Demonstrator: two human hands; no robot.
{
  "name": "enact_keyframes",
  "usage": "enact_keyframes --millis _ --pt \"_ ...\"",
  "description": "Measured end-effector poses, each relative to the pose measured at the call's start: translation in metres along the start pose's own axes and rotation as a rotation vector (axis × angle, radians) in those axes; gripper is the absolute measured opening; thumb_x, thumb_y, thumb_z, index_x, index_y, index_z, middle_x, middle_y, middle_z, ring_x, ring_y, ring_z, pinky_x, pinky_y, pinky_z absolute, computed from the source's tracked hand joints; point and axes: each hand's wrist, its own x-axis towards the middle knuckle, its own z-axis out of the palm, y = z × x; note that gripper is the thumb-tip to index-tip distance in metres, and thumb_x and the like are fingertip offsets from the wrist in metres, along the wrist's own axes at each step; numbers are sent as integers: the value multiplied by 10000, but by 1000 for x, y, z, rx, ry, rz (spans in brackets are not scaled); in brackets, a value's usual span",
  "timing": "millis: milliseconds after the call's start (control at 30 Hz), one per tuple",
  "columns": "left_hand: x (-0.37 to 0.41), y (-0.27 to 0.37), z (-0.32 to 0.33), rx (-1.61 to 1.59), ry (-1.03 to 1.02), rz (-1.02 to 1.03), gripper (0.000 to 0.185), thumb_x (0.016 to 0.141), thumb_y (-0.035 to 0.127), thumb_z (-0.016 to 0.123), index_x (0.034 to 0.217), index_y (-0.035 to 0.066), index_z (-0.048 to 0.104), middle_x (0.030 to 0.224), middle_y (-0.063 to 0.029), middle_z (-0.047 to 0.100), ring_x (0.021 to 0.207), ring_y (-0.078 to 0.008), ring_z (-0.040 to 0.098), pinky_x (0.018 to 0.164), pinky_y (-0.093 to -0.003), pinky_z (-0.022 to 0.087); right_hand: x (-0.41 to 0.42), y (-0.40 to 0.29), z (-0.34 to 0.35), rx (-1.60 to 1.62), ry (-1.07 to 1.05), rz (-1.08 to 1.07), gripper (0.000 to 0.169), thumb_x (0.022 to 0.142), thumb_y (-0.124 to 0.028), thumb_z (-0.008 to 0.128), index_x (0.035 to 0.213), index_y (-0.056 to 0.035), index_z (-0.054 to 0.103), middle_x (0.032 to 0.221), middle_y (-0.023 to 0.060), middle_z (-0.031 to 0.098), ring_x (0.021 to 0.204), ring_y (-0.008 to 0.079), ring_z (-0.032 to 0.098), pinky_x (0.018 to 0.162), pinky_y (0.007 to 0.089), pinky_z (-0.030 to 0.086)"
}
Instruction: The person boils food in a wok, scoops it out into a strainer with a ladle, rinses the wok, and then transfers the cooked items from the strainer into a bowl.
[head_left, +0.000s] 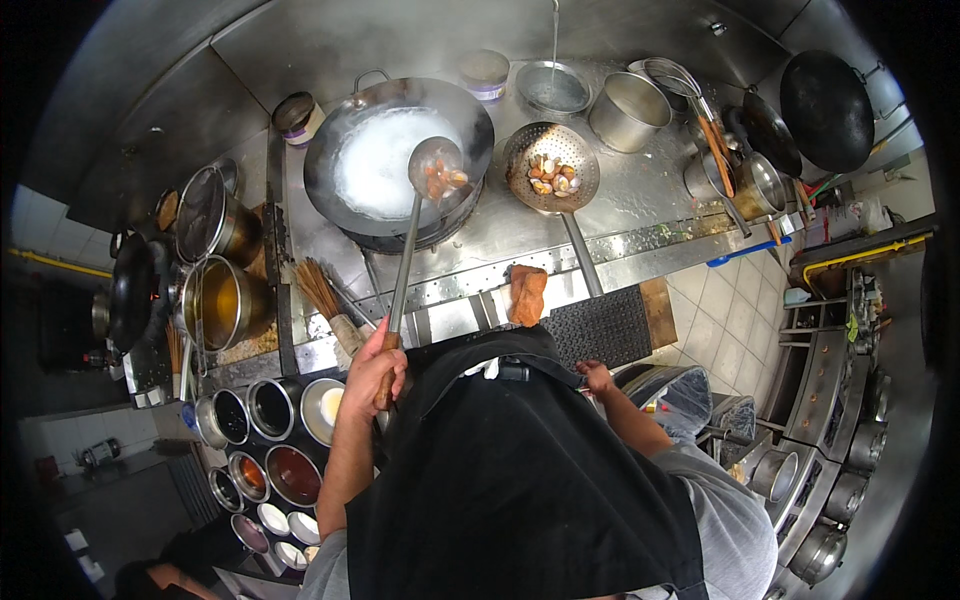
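My left hand (375, 369) grips the wooden end of a long-handled metal ladle (409, 262). Its bowl holds clams (444, 180) and is over the right part of a large wok (322, 180), where white, foamy liquid (379, 161) steams. To the right, a perforated strainer (517, 154) holds several more clams (553, 176), its handle reaching past the counter's front edge. My right hand (598, 377) is low beside the black apron (525, 465), fingers curled near its edge; whether it grips anything is unclear.
A folded brown cloth (529, 295) lies at the counter's front edge. Water runs into a metal bowl (553, 88) behind, near a steel pot (628, 112). Sauce containers (294, 475) stand lower left; a pot of yellow liquid (225, 304) stands left. Another person's arm (180, 577) shows bottom left.
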Motion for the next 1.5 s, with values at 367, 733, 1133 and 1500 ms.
enact_keyframes --millis 367,733,1133,1500 --pt "12 -4 -12 296 63 75 789 883 0 526 1578 116 172 733 -32 534 460 -124 485 422 -253 423 0 4 1 23 -10 35 399 977 -376 583 1262 -97 566 951 78 691 745 191 685 622 370 549" --pt "24 6 -24 179 114 91 808 869 18 537 1581 143 176 719 -29 533 444 -126 473 397 -256 408 5 7 -1 25 -11 3 393 978 -384 583 1251 -101 572 963 81 693 736 196 686 616 377 544" --pt "7 15 -26 -115 81 95 767 897 12 506 1577 127 170 726 -33 513 431 -122 454 373 -248 394 -2 -3 -1 24 40 16 373 977 -382 579 1230 -108 570 924 76 703 724 191 688 611 388 553" --pt "29 13 -27 344 212 161 781 875 -12 500 1576 99 174 682 -30 537 450 -121 480 413 -263 423 8 -5 -1 47 35 -12 371 978 -388 578 1225 -112 577 894 70 706 705 188 682 585 372 549"
